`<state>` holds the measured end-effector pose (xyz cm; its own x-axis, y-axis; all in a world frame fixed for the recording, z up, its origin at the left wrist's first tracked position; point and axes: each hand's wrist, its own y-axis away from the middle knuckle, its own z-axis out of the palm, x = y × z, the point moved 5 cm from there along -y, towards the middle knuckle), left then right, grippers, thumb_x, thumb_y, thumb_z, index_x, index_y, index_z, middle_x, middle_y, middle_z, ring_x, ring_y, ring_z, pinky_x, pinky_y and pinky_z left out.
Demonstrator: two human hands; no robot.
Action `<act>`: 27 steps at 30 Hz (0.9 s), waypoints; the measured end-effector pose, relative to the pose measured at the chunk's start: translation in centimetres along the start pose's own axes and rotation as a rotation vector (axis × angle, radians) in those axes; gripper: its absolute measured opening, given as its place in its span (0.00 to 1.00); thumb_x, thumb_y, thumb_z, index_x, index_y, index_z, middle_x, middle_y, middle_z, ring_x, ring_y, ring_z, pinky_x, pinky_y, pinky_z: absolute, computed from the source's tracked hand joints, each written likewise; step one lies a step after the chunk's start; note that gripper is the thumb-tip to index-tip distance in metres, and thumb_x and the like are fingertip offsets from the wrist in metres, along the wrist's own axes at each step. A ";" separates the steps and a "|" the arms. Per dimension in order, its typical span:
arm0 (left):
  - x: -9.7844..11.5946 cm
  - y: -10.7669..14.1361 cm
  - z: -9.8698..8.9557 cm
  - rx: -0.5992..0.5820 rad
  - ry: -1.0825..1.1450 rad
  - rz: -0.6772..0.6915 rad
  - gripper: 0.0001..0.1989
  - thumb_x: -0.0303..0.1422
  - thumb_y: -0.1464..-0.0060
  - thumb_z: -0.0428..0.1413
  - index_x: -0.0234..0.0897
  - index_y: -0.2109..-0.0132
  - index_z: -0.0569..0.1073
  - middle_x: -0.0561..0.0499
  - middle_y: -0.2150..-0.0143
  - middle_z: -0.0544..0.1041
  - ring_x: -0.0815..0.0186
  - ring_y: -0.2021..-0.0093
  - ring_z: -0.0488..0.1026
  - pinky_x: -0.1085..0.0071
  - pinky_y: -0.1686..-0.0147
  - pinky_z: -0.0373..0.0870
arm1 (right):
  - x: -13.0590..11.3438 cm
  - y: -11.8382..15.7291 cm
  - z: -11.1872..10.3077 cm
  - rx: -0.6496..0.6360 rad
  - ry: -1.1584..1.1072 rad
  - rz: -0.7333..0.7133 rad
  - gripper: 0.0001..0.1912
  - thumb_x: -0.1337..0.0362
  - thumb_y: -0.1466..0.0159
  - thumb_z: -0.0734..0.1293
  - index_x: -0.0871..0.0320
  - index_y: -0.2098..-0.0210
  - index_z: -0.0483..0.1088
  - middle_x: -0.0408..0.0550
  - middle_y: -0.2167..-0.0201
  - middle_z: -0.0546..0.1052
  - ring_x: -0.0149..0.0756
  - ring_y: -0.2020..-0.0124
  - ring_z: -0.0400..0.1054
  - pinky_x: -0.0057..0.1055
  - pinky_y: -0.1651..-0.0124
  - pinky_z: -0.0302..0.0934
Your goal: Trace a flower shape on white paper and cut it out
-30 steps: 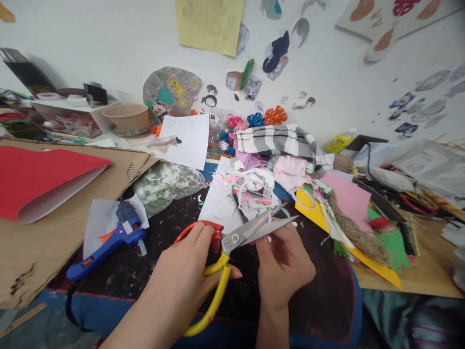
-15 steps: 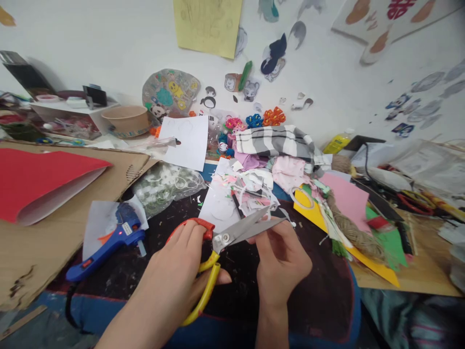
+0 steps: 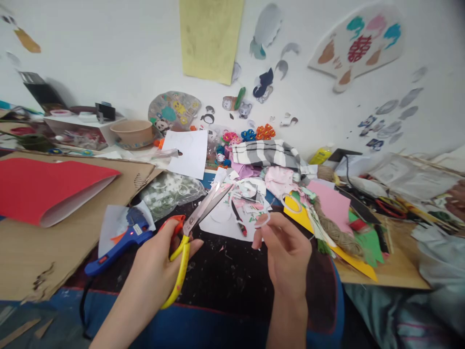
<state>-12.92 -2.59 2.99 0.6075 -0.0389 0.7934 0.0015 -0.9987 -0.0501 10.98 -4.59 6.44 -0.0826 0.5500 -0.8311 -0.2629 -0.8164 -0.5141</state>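
Observation:
My left hand [image 3: 156, 254] is closed round the handles of a pair of scissors [image 3: 180, 272], one handle yellow and the other red-orange. Their metal blades point up and to the right, slightly apart, with nothing between them. Opposite, my right hand [image 3: 288, 254] pinches a small, thin, curved strip of white paper [image 3: 263, 222] between thumb and fingers. Beyond both hands, white paper scraps [image 3: 250, 186] lie heaped on a white sheet [image 3: 210, 224], with a dark pen-like stick [image 3: 238, 218] among them.
A blue glue gun [image 3: 125, 245] with a lit red light rests on paper at the left, near a red folded sheet [image 3: 54, 186] on cardboard. Several coloured papers and a twine bundle [image 3: 336, 225] lie right. Folded checked cloth [image 3: 267, 154] sits at the back.
The scissors have moved left with my left hand, away from the white piece in my right hand, and their blades tilt more upward. The head view has shifted upward and right.

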 end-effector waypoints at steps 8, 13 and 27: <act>2.5 0.1 -1.2 0.029 -0.029 0.149 0.20 0.54 0.40 0.49 0.42 0.65 0.63 0.51 0.66 0.79 0.60 0.64 0.76 0.69 0.66 0.66 | -4.7 -2.1 -0.3 -0.316 0.213 0.145 0.06 0.61 0.35 0.71 0.57 0.66 0.75 0.41 0.73 0.74 0.26 0.76 0.68 0.26 0.71 0.63; 4.2 -2.9 -1.1 0.027 -0.286 0.136 0.17 0.49 0.39 0.49 0.40 0.64 0.67 0.46 0.66 0.79 0.56 0.64 0.77 0.68 0.67 0.64 | -4.9 -5.8 -0.7 -0.494 0.337 0.260 0.10 0.57 0.34 0.70 0.58 0.65 0.71 0.41 0.80 0.74 0.29 0.77 0.66 0.27 0.70 0.61; 0.3 -7.6 3.0 0.072 -0.753 -0.026 0.15 0.40 0.39 0.54 0.30 0.57 0.73 0.38 0.62 0.80 0.49 0.60 0.79 0.64 0.63 0.68 | 3.4 -15.8 -1.3 -1.201 0.341 0.474 0.12 0.56 0.34 0.70 0.59 0.64 0.73 0.43 0.69 0.75 0.28 0.70 0.69 0.27 0.66 0.63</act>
<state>-10.38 5.03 1.85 0.9850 0.0422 0.1672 0.0591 -0.9935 -0.0974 16.09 9.90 11.48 0.3587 0.2446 -0.9008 0.7424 -0.6598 0.1164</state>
